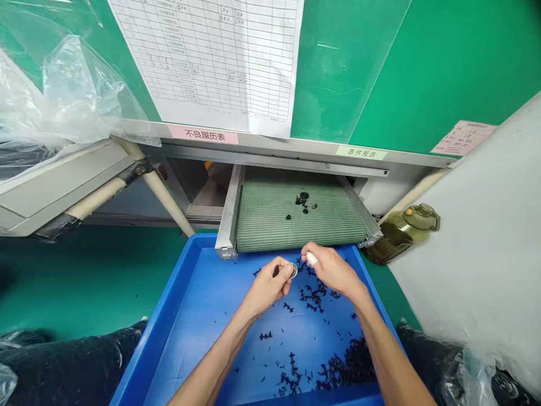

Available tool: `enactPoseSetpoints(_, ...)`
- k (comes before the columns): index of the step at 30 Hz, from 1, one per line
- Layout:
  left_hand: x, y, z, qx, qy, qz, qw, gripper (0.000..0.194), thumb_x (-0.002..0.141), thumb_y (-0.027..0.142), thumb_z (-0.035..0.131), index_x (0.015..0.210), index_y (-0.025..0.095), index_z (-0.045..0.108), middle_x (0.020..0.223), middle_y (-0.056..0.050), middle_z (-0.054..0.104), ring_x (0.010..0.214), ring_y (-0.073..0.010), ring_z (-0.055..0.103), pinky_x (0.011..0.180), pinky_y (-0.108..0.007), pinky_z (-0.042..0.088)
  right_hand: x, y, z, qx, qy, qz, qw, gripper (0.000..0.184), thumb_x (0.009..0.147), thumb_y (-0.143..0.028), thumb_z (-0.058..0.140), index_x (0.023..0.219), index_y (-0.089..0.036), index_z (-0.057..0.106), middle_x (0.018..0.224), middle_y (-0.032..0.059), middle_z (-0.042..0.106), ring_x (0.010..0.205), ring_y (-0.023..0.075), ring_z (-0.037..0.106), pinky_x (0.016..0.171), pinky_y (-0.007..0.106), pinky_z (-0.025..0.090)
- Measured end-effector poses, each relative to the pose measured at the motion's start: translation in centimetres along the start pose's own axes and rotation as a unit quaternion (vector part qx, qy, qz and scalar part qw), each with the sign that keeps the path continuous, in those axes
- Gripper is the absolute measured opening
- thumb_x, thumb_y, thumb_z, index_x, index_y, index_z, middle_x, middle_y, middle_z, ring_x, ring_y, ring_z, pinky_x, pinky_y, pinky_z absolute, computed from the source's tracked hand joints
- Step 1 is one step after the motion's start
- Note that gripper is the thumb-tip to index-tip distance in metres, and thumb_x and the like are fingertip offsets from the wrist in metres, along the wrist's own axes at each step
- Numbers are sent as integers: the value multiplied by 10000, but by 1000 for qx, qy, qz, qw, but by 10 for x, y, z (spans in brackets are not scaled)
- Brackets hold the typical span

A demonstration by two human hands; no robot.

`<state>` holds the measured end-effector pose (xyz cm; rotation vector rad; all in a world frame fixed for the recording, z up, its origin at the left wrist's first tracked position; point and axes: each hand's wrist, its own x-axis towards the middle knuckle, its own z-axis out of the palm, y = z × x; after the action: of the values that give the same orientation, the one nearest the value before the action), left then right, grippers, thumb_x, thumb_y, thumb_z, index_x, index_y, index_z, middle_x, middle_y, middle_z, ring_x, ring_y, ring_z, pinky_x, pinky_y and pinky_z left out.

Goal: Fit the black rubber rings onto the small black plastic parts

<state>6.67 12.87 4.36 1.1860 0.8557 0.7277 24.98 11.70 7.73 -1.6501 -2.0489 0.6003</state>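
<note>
1. Metal ring (293,270) pinched in left hand's (267,287) fingertips above blue plastic tray (164,299); small black part (276,271) sits against same fingers.
2. Right hand (333,269), fingers curled, white-capped fingertip (311,259) just beside ring; any grip cannot be told.
3. Black plastic parts (313,299) scattered inside tray.
4. Green mesh belt (270,214), with black pieces (302,198), just beyond tray; olive plastic bottle (399,234) beside tray's far corner.

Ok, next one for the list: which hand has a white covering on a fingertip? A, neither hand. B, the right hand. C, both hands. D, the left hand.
B. The right hand has a white covering on a fingertip, while the left hand shows none.
</note>
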Motion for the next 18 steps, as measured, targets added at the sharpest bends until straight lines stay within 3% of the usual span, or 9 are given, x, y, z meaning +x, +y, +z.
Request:
enactPoseSetpoints(2, 1, 1, -1, -81, 19, -17, 996, 263, 851, 417, 508, 721, 192, 462, 562, 25, 568, 373, -59, 367, 345, -177, 236, 17, 8, -22, -97, 60, -1, 993, 317, 770, -83, 405, 984, -226, 591, 1008, 39, 625, 887, 171, 565, 737, 263, 398)
enactPoseSetpoints(5, 2, 4, -3, -189, 35, -39, 981, 166, 826, 320, 536, 755, 183, 476, 761, -35, 656, 396, -59, 439, 318, -167, 219, 64, 20, -44, -144, 160, 81, 973, 344, 802, -100, 401, 1030, -229, 625, 1042, 66, 625, 937, 201, 559, 774, 282, 396)
enactPoseSetpoints(7, 3, 4, -5, -234, 42, -61, 969, 113, 791, 253, 574, 850, 170, 527, 823, -48, 659, 456, -69, 495, 319, -150, 231, 100, 30, -49, -129, 179, 122, 968, 356, 794, -97, 414, 1036, -227, 639, 1017, 68, 645, 934, 204, 568, 772, 281, 399)
enactPoseSetpoints(11, 5, 2, -8, -289, 45, -85, 952, 212, 765, 204, 614, 966, 141, 588, 822, -40, 626, 566, -79, 546, 330, -120, 264, 154, 47, -47, -98, 186, 171, 963, 270, 742, -130, 499, 929, -217, 673, 866, 60, 675, 840, 206, 589, 697, 280, 402)
enactPoseSetpoints(14, 5, 2, -9, -320, 55, -98, 941, 203, 793, 275, 610, 943, 140, 602, 857, -48, 616, 634, -97, 586, 341, -120, 309, 165, 55, -49, -80, 197, 178, 961, 183, 708, -140, 523, 805, -209, 662, 787, 50, 670, 781, 198, 591, 675, 278, 402)
enactPoseSetpoints(18, 4, 4, -8, -316, 67, -76, 943, 259, 815, 396, 601, 889, 149, 593, 870, -42, 594, 654, -100, 582, 350, -126, 330, 138, 52, -51, -59, 251, 167, 952, 182, 730, -155, 478, 856, -186, 605, 782, 56, 664, 753, 189, 596, 697, 286, 418)
